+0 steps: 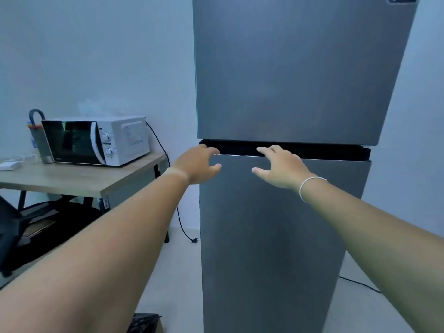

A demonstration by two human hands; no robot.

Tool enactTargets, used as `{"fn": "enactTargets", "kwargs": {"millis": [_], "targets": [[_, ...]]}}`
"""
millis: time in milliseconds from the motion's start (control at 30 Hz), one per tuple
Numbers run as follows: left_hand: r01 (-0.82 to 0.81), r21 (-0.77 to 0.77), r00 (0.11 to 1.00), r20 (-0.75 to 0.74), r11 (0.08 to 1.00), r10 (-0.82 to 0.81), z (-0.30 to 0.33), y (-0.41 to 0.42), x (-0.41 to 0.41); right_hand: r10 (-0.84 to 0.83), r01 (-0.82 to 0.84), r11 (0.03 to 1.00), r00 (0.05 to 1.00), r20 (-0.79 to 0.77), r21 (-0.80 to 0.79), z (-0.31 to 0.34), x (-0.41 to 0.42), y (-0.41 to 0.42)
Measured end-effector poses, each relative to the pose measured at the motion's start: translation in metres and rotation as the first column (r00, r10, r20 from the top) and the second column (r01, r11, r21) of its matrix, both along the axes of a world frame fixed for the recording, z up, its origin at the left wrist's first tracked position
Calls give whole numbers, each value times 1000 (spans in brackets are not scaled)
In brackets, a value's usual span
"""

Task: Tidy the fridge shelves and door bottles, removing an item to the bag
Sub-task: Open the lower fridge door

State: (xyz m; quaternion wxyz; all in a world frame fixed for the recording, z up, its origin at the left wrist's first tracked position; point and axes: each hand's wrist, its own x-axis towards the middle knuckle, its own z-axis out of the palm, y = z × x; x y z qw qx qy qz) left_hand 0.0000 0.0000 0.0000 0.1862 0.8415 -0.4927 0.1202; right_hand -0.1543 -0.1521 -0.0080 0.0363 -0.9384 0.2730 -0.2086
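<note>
The fridge (283, 236) stood shut straight ahead, and its dark handle recess (312, 152) ran left to right between the upper and lower doors, level with both outstretched arms. The left hand (195, 165) curled its fingers at the recess's left end, apparently hooking in; the right hand (280, 168) hovered just beside, fingers spread and empty.

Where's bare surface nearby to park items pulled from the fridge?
The table is bare along its front edge and right corner, forward of the microwave. Its left back is crowded with a white adapter and cords. Floor left of the fridge is open apart from a cable.
</note>
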Motion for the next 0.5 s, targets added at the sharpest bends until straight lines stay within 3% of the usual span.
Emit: {"fn": "enactTargets", "kwargs": {"millis": [233, 500], "targets": [[48, 80, 998, 25, 996, -50, -14, -41, 35, -141, 140, 990, 989, -45, -9, -15, 22, -44], [37, 136, 992, 117, 990, -54, -20, -78, 52, -144, 145, 989, 987, -71, 7, -16, 41, -58]]}}
